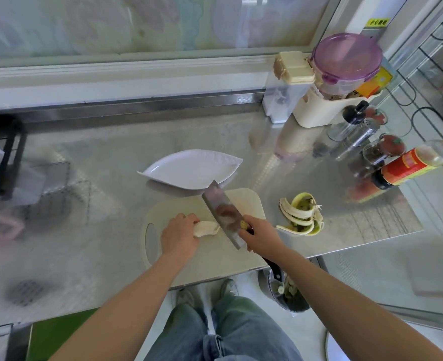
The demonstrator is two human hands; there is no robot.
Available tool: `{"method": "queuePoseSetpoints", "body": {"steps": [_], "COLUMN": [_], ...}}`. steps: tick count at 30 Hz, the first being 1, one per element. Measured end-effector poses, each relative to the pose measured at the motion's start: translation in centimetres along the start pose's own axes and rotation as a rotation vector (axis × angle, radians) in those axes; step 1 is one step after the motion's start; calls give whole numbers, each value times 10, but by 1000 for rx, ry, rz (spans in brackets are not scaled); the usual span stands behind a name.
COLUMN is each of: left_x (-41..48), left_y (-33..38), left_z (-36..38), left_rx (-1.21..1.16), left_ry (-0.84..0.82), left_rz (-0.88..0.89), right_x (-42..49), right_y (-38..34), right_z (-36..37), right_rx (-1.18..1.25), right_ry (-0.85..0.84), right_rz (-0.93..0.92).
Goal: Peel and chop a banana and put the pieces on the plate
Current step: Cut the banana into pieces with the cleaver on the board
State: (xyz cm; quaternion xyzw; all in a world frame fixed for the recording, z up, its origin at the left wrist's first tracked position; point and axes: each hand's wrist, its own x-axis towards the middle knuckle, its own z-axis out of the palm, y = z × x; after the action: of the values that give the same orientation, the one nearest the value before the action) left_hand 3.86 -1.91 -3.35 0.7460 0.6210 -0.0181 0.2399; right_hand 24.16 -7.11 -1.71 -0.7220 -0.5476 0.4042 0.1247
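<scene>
A peeled, pale banana [207, 228] lies on the cream cutting board [243, 201] at the counter's front edge. My left hand [178, 237] holds its left end with curled fingers. My right hand [260, 237] grips the black handle of a wide cleaver [224, 212], whose blade stands just right of the banana's free tip. Behind the board sits a white leaf-shaped plate [189, 169], with nothing on it. The banana peel [302, 217] lies on the counter to the right of the board.
Sauce bottles [407, 165], spice shakers [358, 131] and a cream tub holding a purple-lidded container [345, 63] crowd the back right. A black rack [4, 157] stands at the far left. A bin [285, 290] sits on the floor below the counter edge.
</scene>
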Motion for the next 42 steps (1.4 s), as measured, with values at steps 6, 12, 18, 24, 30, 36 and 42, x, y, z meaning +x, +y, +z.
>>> {"method": "queuePoseSetpoints", "body": {"steps": [6, 12, 18, 24, 30, 36, 42], "left_x": [3, 1, -10, 5, 17, 35, 34], "left_y": [3, 8, 8, 19, 31, 26, 34], "left_z": [-2, 7, -1, 16, 31, 44, 38], "left_rx": [117, 174, -108, -863, -1156, -1087, -1136], "left_ry": [188, 280, 224, 48, 116, 66, 149], "left_rz": [267, 246, -60, -812, -1078, -1027, -984], "right_x": [-3, 1, -1, -2, 0, 1, 1], "right_y": [6, 17, 19, 19, 29, 35, 35], "right_z": [-7, -10, -8, -7, -10, -11, -9], "right_rx": [347, 304, 327, 359, 365, 408, 484], "right_ry": [-32, -88, -146, -166, -156, -161, -208], "right_rz": [80, 111, 67, 69, 96, 163, 154]}}
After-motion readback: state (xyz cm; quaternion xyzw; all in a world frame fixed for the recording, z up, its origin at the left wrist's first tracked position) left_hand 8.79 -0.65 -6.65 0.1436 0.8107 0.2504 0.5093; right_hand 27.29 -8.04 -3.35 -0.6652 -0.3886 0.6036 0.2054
